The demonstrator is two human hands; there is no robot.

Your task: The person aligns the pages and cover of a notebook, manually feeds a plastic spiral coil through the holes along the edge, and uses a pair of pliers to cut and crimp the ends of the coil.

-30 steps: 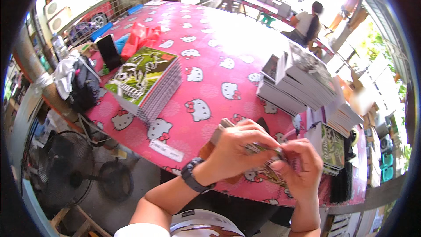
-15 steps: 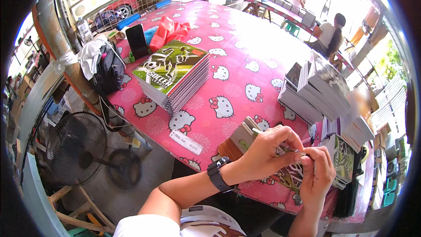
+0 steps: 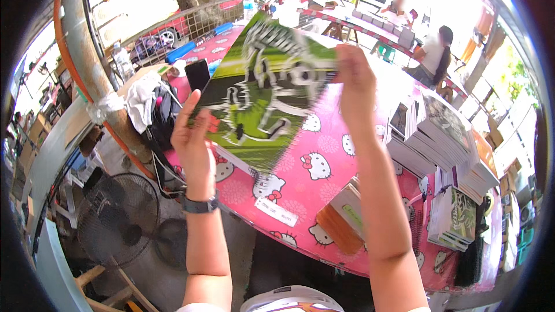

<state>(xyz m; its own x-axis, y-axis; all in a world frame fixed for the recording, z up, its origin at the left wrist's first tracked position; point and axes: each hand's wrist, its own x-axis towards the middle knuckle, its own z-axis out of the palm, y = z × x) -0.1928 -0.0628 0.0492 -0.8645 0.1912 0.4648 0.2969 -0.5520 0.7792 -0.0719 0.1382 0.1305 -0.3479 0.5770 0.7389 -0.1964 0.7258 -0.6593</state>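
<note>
Green and black, a large printed sheet (image 3: pixel 260 95) is held up in the air over a pink table (image 3: pixel 324 179), tilted and filling the middle of the view. Both hands grip it. The left hand (image 3: pixel 193 138) is raised with its fingers spread flat along the sheet's lower left edge, thumb behind; a dark watch (image 3: pixel 199 205) sits on that wrist. The right hand (image 3: pixel 354 78) pinches the sheet's upper right corner, fingers closed on the edge.

Below the sheet, the table's pink cloth carries a white cartoon-cat pattern. A small brown and white box (image 3: pixel 344 219) lies near the table's near edge, between the two forearms. To the right, stacks of flat booklets (image 3: pixel 445 144) stand close together. A black phone (image 3: pixel 198 75) stands just left of the sheet. On the floor at lower left is a fan (image 3: pixel 115 219). Far behind, a person (image 3: pixel 430 55) sits at another table.
</note>
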